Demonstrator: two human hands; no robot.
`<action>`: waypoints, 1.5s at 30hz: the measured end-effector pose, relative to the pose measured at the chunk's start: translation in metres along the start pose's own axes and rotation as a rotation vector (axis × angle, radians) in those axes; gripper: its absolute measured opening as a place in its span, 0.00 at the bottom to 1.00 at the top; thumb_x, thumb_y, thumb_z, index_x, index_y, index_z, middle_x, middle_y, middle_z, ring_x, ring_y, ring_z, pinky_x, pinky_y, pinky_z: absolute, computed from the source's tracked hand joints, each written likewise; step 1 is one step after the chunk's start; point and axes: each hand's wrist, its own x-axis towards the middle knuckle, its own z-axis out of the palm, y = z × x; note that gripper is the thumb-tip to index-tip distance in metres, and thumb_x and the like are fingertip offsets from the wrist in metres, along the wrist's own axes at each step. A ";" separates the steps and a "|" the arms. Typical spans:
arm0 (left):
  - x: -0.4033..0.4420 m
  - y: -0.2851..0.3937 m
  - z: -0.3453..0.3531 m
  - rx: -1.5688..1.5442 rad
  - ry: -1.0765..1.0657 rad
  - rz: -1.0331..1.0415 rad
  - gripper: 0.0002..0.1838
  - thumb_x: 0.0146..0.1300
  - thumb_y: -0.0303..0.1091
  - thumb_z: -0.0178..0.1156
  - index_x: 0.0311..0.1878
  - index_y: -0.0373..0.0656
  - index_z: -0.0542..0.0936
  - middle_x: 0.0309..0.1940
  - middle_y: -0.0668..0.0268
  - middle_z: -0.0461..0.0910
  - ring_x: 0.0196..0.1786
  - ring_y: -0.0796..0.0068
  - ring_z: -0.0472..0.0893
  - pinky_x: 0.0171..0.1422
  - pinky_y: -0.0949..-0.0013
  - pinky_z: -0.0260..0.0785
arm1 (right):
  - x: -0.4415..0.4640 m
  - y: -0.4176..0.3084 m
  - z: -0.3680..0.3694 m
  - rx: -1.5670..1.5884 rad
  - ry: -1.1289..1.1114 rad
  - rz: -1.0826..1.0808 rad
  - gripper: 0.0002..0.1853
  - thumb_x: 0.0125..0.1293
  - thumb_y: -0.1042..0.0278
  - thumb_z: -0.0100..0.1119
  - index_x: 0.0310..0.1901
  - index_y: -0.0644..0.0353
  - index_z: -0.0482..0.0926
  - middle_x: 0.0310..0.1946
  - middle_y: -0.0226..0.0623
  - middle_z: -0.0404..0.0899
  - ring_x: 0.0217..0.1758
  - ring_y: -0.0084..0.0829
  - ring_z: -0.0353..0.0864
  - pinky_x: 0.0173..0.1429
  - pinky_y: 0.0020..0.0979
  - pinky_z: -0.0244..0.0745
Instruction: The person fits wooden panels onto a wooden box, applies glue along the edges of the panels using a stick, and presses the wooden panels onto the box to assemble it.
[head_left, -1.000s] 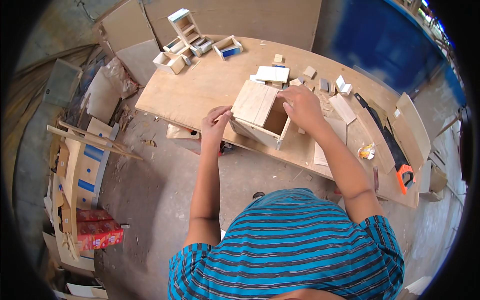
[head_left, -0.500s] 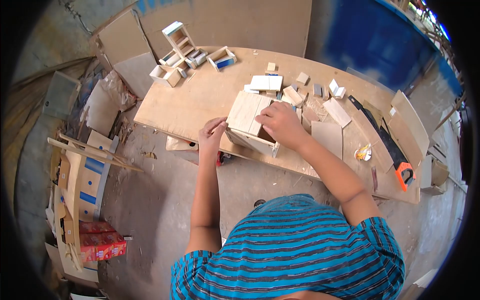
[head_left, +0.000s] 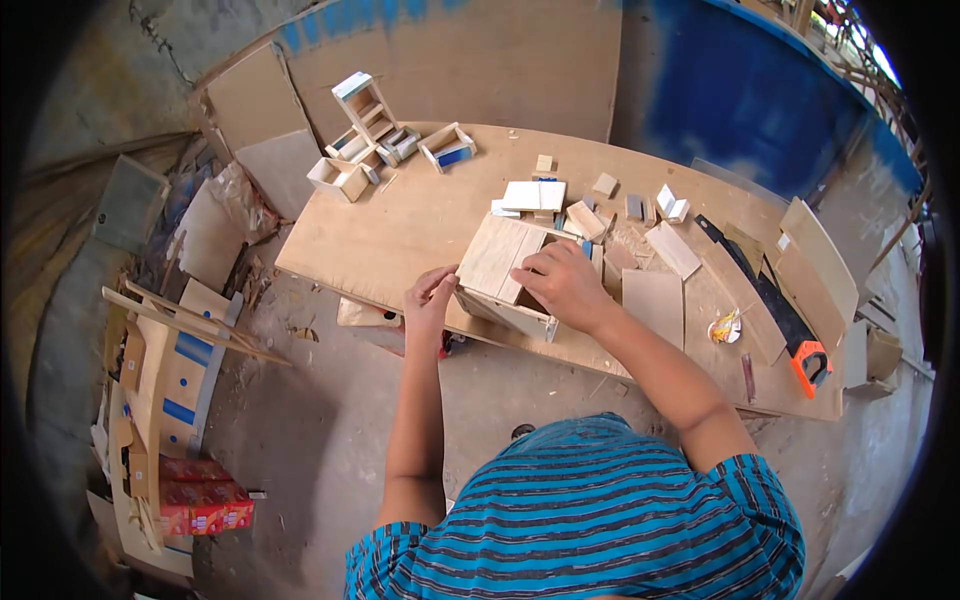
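Observation:
A small wooden box (head_left: 497,256) with pale boards across its top stands at the front edge of the workbench. A dark gap shows at the right side of its top. My left hand (head_left: 428,300) has its fingers pinched together at the box's left front corner. My right hand (head_left: 568,284) is bent over the right side, its fingertips gripping the edge of the top board (head_left: 522,262). Its palm hides part of the box's right side. Behind the box lie a white-faced board (head_left: 534,195) and small wood blocks (head_left: 585,220).
On the workbench (head_left: 370,235), small wooden drawers and frames (head_left: 365,110) stand at the far left. A handsaw (head_left: 770,300) with an orange handle lies at right, near a crumpled yellow-white wrapper (head_left: 725,327). Red boxes (head_left: 205,497) and long boards (head_left: 190,365) are on the left.
The view has tilted, so the bench sits lower in the picture. My right hand has shifted slightly and more of the gap in the box top shows. My left hand stays at its corner.

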 end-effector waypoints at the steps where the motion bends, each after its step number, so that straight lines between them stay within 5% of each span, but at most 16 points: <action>1: 0.000 -0.002 0.000 0.004 -0.002 0.021 0.13 0.64 0.30 0.61 0.49 0.35 0.82 0.40 0.67 0.82 0.43 0.81 0.77 0.51 0.76 0.67 | 0.000 0.000 0.000 0.002 0.003 0.003 0.12 0.54 0.70 0.58 0.41 0.52 0.82 0.37 0.29 0.80 0.45 0.31 0.75 0.54 0.36 0.66; 14: 0.002 -0.009 -0.004 0.055 -0.008 0.115 0.13 0.65 0.31 0.60 0.49 0.37 0.82 0.41 0.69 0.83 0.43 0.82 0.76 0.50 0.76 0.67 | 0.000 -0.001 -0.002 0.025 0.041 -0.006 0.14 0.52 0.70 0.62 0.42 0.50 0.82 0.38 0.27 0.79 0.44 0.30 0.75 0.56 0.36 0.66; 21: -0.006 0.020 -0.002 0.076 -0.001 0.123 0.14 0.68 0.37 0.54 0.48 0.38 0.83 0.46 0.66 0.82 0.51 0.77 0.77 0.54 0.72 0.67 | 0.023 -0.005 -0.029 0.000 0.260 -0.117 0.15 0.52 0.70 0.61 0.45 0.52 0.80 0.40 0.29 0.79 0.43 0.31 0.76 0.57 0.36 0.68; 25: -0.020 0.048 0.008 0.096 0.024 0.148 0.15 0.69 0.35 0.51 0.49 0.38 0.82 0.48 0.64 0.82 0.54 0.75 0.77 0.54 0.71 0.67 | 0.025 0.004 -0.049 0.116 0.435 0.137 0.11 0.54 0.70 0.62 0.41 0.58 0.80 0.33 0.37 0.81 0.40 0.42 0.79 0.50 0.40 0.72; 27: -0.027 0.057 0.010 0.045 0.008 0.175 0.14 0.69 0.34 0.52 0.49 0.38 0.82 0.48 0.63 0.82 0.54 0.75 0.77 0.54 0.71 0.67 | 0.023 0.004 -0.070 0.353 0.415 0.442 0.10 0.57 0.70 0.62 0.41 0.63 0.79 0.35 0.42 0.82 0.38 0.41 0.81 0.44 0.38 0.75; 29: -0.032 0.065 0.014 0.006 -0.015 0.216 0.13 0.69 0.31 0.52 0.50 0.36 0.81 0.48 0.60 0.82 0.55 0.74 0.77 0.53 0.71 0.68 | 0.016 0.011 -0.087 0.551 0.388 0.640 0.10 0.62 0.69 0.59 0.42 0.67 0.79 0.36 0.44 0.82 0.36 0.37 0.82 0.40 0.33 0.76; 33: -0.042 0.073 0.023 0.043 -0.095 0.398 0.14 0.68 0.29 0.53 0.52 0.34 0.80 0.49 0.60 0.81 0.50 0.72 0.79 0.53 0.72 0.68 | -0.004 0.024 -0.092 0.614 0.447 0.626 0.11 0.66 0.69 0.57 0.44 0.66 0.79 0.36 0.36 0.82 0.37 0.24 0.80 0.43 0.26 0.74; 36: -0.051 0.070 0.032 -0.067 -0.178 0.307 0.16 0.67 0.30 0.54 0.55 0.32 0.77 0.49 0.59 0.80 0.49 0.72 0.79 0.52 0.71 0.68 | -0.011 0.022 -0.097 1.005 0.305 0.804 0.11 0.67 0.69 0.56 0.46 0.66 0.79 0.37 0.30 0.82 0.38 0.18 0.78 0.44 0.24 0.73; 38: -0.067 0.075 0.040 -0.213 -0.342 0.108 0.18 0.66 0.26 0.55 0.57 0.30 0.75 0.50 0.60 0.77 0.54 0.74 0.76 0.63 0.70 0.65 | -0.015 0.009 -0.103 1.257 0.180 0.894 0.11 0.68 0.69 0.55 0.46 0.67 0.79 0.37 0.27 0.81 0.38 0.14 0.77 0.45 0.22 0.73; 39: -0.073 0.079 0.053 -0.318 -0.393 0.117 0.15 0.66 0.29 0.56 0.53 0.32 0.78 0.45 0.62 0.80 0.47 0.76 0.78 0.56 0.71 0.70 | -0.019 0.004 -0.104 1.299 0.068 0.881 0.12 0.68 0.68 0.56 0.48 0.67 0.78 0.37 0.26 0.81 0.38 0.15 0.77 0.45 0.21 0.72; 42: -0.093 0.058 0.059 -0.405 -0.451 -0.111 0.11 0.66 0.30 0.56 0.48 0.35 0.80 0.38 0.67 0.81 0.36 0.82 0.78 0.45 0.75 0.73 | -0.026 -0.012 -0.093 1.247 -0.095 0.876 0.16 0.67 0.65 0.58 0.52 0.65 0.77 0.38 0.25 0.81 0.41 0.12 0.76 0.48 0.20 0.70; 45: -0.108 0.051 0.068 -0.423 -0.323 -0.246 0.08 0.67 0.31 0.56 0.43 0.37 0.81 0.29 0.73 0.79 0.28 0.86 0.74 0.34 0.78 0.72 | -0.031 -0.026 -0.089 0.593 -0.031 0.627 0.22 0.61 0.62 0.64 0.56 0.59 0.76 0.49 0.36 0.80 0.51 0.31 0.78 0.57 0.33 0.70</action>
